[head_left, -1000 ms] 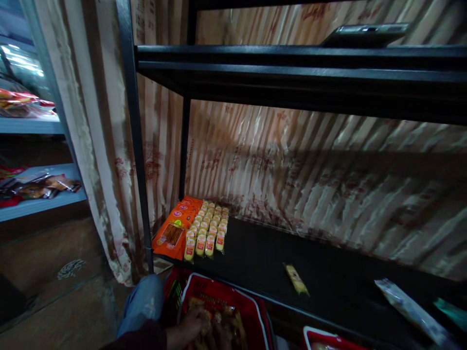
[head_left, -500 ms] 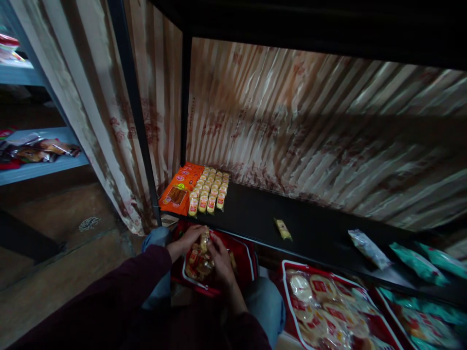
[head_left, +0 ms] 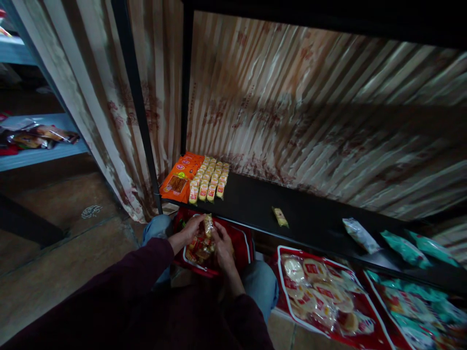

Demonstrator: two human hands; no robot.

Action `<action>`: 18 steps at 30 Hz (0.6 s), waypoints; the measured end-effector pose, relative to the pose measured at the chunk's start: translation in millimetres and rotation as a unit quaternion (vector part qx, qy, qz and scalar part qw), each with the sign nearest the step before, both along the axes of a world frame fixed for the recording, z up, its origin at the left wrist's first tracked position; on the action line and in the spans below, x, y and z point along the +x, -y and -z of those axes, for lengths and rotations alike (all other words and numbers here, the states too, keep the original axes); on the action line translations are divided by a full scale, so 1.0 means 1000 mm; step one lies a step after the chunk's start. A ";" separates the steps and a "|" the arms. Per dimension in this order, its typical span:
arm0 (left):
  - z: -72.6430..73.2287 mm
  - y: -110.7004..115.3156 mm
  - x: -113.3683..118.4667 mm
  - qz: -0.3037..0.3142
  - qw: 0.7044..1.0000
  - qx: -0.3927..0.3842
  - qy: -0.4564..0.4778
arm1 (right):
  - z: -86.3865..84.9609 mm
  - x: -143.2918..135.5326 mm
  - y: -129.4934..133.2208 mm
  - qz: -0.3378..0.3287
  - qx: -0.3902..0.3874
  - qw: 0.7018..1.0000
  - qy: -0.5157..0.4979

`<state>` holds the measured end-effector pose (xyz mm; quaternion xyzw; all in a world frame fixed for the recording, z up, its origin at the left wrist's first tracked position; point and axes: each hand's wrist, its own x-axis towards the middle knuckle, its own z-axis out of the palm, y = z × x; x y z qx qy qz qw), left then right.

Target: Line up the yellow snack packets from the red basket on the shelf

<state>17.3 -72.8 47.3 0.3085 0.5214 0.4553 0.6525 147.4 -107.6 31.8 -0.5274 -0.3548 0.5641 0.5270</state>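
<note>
Head view shows the fingers of the left hand (head_left: 191, 230) and right hand (head_left: 223, 245) clamped on opposite sides of a small yellow plastic-wrapped snack (head_left: 208, 225) above a red plastic basket (head_left: 241, 247), where a light, even pinch should keep the soft-looking snack from being crushed.

Striped curtain (head_left: 277, 97), hung in folds. Left of the curtain: pale blue shelf (head_left: 40, 161) bearing wrapped snacks (head_left: 42, 137). At the curtain's lower left: brown floor (head_left: 40, 277). Before the curtain's right part: whitish bag (head_left: 361, 236) and two teal bags (head_left: 406, 249). Farther forward from the curtain: red basket (head_left: 379, 335) of round pastries (head_left: 328, 294).
</note>
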 end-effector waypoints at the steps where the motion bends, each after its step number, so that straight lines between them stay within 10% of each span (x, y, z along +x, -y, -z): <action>1: 0.001 0.000 0.003 0.001 1.000 -0.003 0.013 | 0.002 0.001 0.000 0.002 -0.001 1.000 -0.001; 9: 0.022 0.010 0.026 0.015 0.974 0.171 -0.147 | 0.020 0.007 -0.003 0.099 -0.114 0.986 -0.076; 18: 0.019 0.043 0.026 0.128 0.895 0.348 -0.246 | -0.010 0.011 -0.006 0.051 -0.073 0.971 -0.222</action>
